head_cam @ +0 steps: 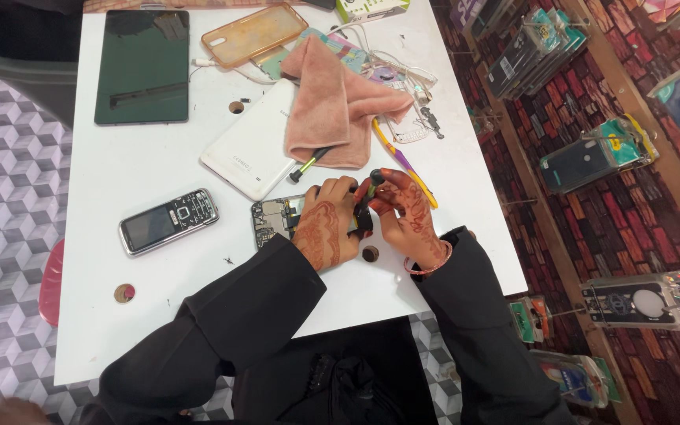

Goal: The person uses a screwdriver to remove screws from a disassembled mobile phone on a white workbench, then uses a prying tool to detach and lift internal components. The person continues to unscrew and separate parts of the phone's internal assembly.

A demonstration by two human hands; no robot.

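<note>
**Steady hands on an opened phone**

At the near edge of the white table, the left hand presses curled fingers on an opened black phone with bare circuit board; the right hand pinches a small dark green-tipped tool over it. Best done by keeping the board flat and the tool upright.

Count: one dark tablet, one white tablet, one silver keypad phone, one pink cloth.
</note>
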